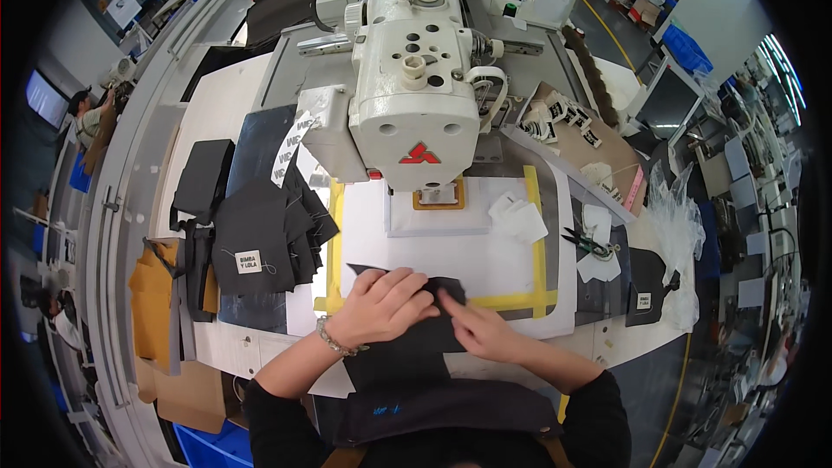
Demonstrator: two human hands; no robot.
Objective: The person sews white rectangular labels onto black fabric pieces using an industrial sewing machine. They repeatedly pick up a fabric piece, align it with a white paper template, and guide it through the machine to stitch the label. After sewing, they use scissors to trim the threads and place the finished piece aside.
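Observation:
At the front of the sewing machine's work surface, a black fabric piece (pixel 399 360) is between my hands, its lower part hanging toward my lap. My left hand (pixel 381 305) is closed over its upper left part, fingers curled on the cloth. With thumb and forefinger, my right hand (pixel 478 328) grips the same piece at its upper right edge. Just beyond my hands lies a white sheet (pixel 416 264) bordered with yellow tape (pixel 539 243). Above that sheet is the white sewing machine head (pixel 416 113), with a brass-coloured frame (pixel 438 194) under it.
Black fabric pieces (pixel 260 230) are stacked at the left, one with a white label (pixel 248 262). White patches (pixel 517 217) lie right of the brass-coloured frame. Farther right are green-handled scissors (pixel 589 245), a cardboard tray (pixel 611 152) of labels and another labelled black piece (pixel 646 282).

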